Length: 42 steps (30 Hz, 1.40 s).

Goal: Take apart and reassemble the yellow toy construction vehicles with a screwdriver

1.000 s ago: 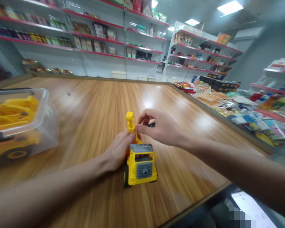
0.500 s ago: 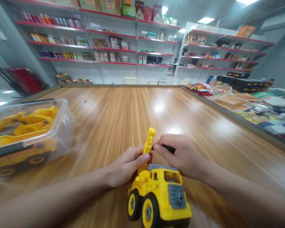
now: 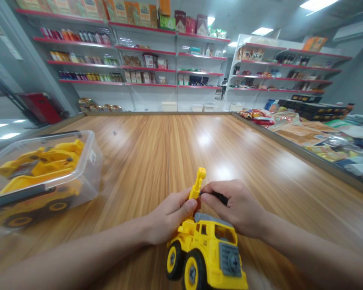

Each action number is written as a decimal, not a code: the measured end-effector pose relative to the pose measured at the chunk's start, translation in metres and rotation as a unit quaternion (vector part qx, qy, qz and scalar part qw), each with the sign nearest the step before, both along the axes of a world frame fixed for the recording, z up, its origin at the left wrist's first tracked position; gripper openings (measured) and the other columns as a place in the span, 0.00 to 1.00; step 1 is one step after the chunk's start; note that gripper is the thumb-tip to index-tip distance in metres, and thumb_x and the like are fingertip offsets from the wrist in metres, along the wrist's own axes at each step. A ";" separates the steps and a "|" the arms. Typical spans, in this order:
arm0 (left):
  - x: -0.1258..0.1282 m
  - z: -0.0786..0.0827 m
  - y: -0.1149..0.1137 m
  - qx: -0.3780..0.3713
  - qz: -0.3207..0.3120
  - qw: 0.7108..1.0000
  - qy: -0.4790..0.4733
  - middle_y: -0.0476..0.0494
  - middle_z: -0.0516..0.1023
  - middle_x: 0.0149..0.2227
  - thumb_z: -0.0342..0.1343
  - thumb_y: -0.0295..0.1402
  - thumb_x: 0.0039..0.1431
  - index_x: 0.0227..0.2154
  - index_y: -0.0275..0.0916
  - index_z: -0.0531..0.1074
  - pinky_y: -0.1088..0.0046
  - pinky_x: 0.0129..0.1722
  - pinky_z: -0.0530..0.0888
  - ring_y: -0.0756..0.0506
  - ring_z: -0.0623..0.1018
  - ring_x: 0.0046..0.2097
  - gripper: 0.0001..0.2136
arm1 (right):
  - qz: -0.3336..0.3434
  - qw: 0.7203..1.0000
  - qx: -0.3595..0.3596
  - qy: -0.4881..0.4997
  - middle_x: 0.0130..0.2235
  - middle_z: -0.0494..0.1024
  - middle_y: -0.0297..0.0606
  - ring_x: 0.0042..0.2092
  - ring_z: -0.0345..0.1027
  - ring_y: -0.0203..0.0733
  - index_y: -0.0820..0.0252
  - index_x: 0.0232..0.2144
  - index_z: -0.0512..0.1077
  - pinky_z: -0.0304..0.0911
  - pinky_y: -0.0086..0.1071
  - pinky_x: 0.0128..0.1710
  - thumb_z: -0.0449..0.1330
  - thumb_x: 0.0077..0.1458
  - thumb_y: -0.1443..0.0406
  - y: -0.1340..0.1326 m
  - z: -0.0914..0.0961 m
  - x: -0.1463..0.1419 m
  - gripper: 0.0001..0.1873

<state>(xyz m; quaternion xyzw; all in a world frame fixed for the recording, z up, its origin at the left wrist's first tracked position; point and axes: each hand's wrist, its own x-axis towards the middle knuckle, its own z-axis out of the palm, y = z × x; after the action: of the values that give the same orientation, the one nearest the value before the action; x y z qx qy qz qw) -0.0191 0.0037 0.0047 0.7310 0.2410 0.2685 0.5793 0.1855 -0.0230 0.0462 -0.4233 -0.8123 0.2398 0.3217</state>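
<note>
A yellow toy truck point(image 3: 210, 251) with a grey grille and black tyres faces me at the near side of the table. Its upright yellow boom point(image 3: 197, 183) is pinched between the thumb and fingers of my left hand point(image 3: 174, 213). My right hand point(image 3: 234, 203) is closed round a black screwdriver point(image 3: 219, 196), pointed at the right side of the boom. The fingertips hide most of the screwdriver's tip, so I cannot tell whether it sits in a screw.
At left stands a clear plastic box point(image 3: 92, 171) with yellow toy vehicle parts inside. Tiny dark pieces point(image 3: 114, 133) lie farther back on the wooden table point(image 3: 142, 161). Packaged goods point(image 3: 302, 131) are heaped beyond the right edge, and stocked shelves point(image 3: 148, 70) line the back.
The view has shifted, so the box, truck and hands all appear slightly further right and lower. Both hands keep their hold on the boom and the screwdriver.
</note>
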 end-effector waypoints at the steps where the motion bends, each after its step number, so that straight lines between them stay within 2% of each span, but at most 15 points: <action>1: 0.000 0.001 0.000 0.010 -0.002 1.000 0.002 0.49 0.66 0.31 0.43 0.46 0.68 0.34 0.37 0.66 0.74 0.30 0.65 0.49 0.66 0.31 0.17 | 0.003 1.000 -0.015 0.003 0.27 0.74 0.34 0.28 0.65 0.34 0.63 0.31 0.75 0.60 0.30 0.30 0.54 0.62 0.65 -0.001 0.001 0.000 0.12; 7: 0.003 0.003 0.000 0.044 0.002 0.999 -0.002 0.49 0.67 0.31 0.43 0.44 0.68 0.34 0.37 0.67 0.74 0.33 0.67 0.49 0.68 0.33 0.16 | 0.002 0.983 -0.157 0.099 0.22 0.65 0.29 0.23 0.56 0.31 0.62 0.28 0.72 0.52 0.26 0.20 0.55 0.62 0.62 -0.001 0.005 -0.001 0.13; 10: 0.009 0.003 0.005 0.023 0.038 0.999 -0.024 0.48 0.70 0.33 0.47 0.44 0.67 0.37 0.36 0.70 0.75 0.33 0.69 0.49 0.69 0.33 0.15 | -0.010 0.976 -0.165 0.140 0.22 0.66 0.30 0.23 0.57 0.31 0.61 0.29 0.72 0.53 0.26 0.20 0.55 0.62 0.61 -0.001 0.003 -0.002 0.12; 13: 0.012 0.006 0.010 0.015 0.142 0.989 -0.049 0.44 0.73 0.39 0.52 0.43 0.64 0.44 0.37 0.72 0.74 0.35 0.71 0.47 0.74 0.37 0.15 | -0.057 0.980 -0.110 0.155 0.28 0.72 0.33 0.27 0.63 0.34 0.61 0.33 0.72 0.59 0.28 0.26 0.55 0.63 0.60 -0.001 0.000 -0.003 0.11; 15: 0.011 0.010 0.008 0.053 0.236 0.969 -0.055 0.41 0.74 0.46 0.49 0.42 0.66 0.48 0.38 0.73 0.68 0.45 0.72 0.43 0.75 0.46 0.16 | -0.086 0.980 -0.072 0.162 0.31 0.75 0.35 0.31 0.67 0.35 0.60 0.35 0.73 0.62 0.29 0.30 0.55 0.64 0.60 -0.001 -0.003 -0.003 0.10; 17: 0.008 0.015 -0.001 0.104 0.288 0.951 -0.045 0.39 0.72 0.53 0.45 0.42 0.68 0.52 0.40 0.72 0.61 0.56 0.66 0.40 0.71 0.55 0.18 | -0.108 0.978 -0.051 0.170 0.31 0.76 0.34 0.31 0.68 0.35 0.59 0.36 0.72 0.63 0.29 0.30 0.55 0.64 0.61 -0.002 -0.005 -0.003 0.10; 19: 0.007 0.019 -0.016 0.173 0.260 0.949 -0.033 0.39 0.67 0.58 0.50 0.46 0.64 0.58 0.42 0.66 0.55 0.62 0.61 0.36 0.66 0.60 0.23 | -0.126 0.977 -0.038 0.169 0.31 0.76 0.33 0.30 0.68 0.35 0.59 0.36 0.72 0.63 0.28 0.29 0.55 0.64 0.61 -0.002 -0.005 -0.004 0.09; 21: 0.007 0.020 -0.030 0.252 0.203 0.946 -0.024 0.36 0.61 0.63 0.63 0.49 0.50 0.64 0.43 0.57 0.52 0.61 0.63 0.30 0.62 0.63 0.40 | -0.128 0.979 -0.029 0.158 0.31 0.76 0.34 0.30 0.68 0.35 0.59 0.36 0.72 0.63 0.29 0.29 0.55 0.64 0.61 -0.003 -0.005 -0.004 0.09; 23: 0.008 0.017 -0.037 0.298 0.187 0.936 0.005 0.35 0.61 0.62 0.69 0.43 0.42 0.66 0.45 0.49 0.51 0.60 0.65 0.29 0.64 0.61 0.49 | -0.110 0.984 -0.015 0.138 0.31 0.77 0.35 0.31 0.69 0.37 0.59 0.36 0.73 0.63 0.30 0.30 0.55 0.63 0.62 -0.004 -0.004 -0.004 0.08; 24: 0.008 0.014 -0.037 0.301 0.189 0.934 0.021 0.35 0.64 0.60 0.69 0.39 0.44 0.65 0.46 0.49 0.51 0.60 0.66 0.30 0.66 0.60 0.48 | -0.096 0.987 -0.004 0.128 0.32 0.77 0.35 0.32 0.70 0.37 0.59 0.36 0.73 0.64 0.31 0.31 0.55 0.63 0.63 -0.004 -0.003 -0.004 0.07; 27: 0.006 0.003 -0.025 0.258 0.170 0.950 0.038 0.39 0.72 0.52 0.61 0.30 0.53 0.60 0.46 0.57 0.53 0.61 0.65 0.34 0.70 0.57 0.32 | -0.055 0.992 0.035 0.112 0.34 0.77 0.37 0.35 0.70 0.39 0.59 0.36 0.72 0.65 0.33 0.35 0.56 0.61 0.66 -0.004 -0.002 -0.003 0.05; 32: -0.004 -0.004 -0.006 0.138 0.116 0.982 -0.064 0.37 0.68 0.59 0.51 0.30 0.62 0.59 0.42 0.59 0.56 0.63 0.63 0.37 0.67 0.62 0.23 | -0.108 0.987 0.070 0.093 0.35 0.77 0.37 0.35 0.70 0.39 0.59 0.39 0.72 0.66 0.33 0.35 0.58 0.58 0.68 0.007 -0.001 0.007 0.06; 35: -0.002 -0.003 -0.011 0.103 0.126 0.986 -0.039 0.36 0.68 0.59 0.59 0.35 0.57 0.60 0.42 0.58 0.55 0.59 0.67 0.34 0.69 0.60 0.28 | -0.136 0.987 0.074 0.049 0.39 0.75 0.38 0.38 0.70 0.41 0.57 0.46 0.73 0.66 0.34 0.39 0.62 0.56 0.67 0.015 0.000 0.013 0.14; 38: 0.002 -0.003 -0.017 0.115 0.175 0.977 0.041 0.37 0.72 0.53 0.67 0.34 0.48 0.55 0.42 0.61 0.57 0.52 0.73 0.35 0.75 0.52 0.32 | -0.117 0.991 0.064 0.030 0.39 0.73 0.38 0.39 0.69 0.40 0.57 0.43 0.74 0.65 0.33 0.39 0.62 0.57 0.65 0.019 -0.001 0.014 0.11; 42: 0.002 -0.002 -0.009 0.156 0.171 0.972 0.043 0.42 0.75 0.47 0.59 0.25 0.50 0.51 0.41 0.63 0.63 0.47 0.76 0.40 0.77 0.47 0.24 | -0.055 0.998 0.019 0.038 0.39 0.74 0.38 0.39 0.69 0.39 0.59 0.36 0.74 0.64 0.32 0.39 0.58 0.61 0.65 0.018 -0.004 0.011 0.05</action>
<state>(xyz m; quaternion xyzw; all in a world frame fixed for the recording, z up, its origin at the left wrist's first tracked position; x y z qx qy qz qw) -0.0172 -0.0058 0.0023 0.7713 0.3423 0.3655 0.3928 0.1961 -0.0048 0.0427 -0.4515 -0.7794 0.2219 0.3733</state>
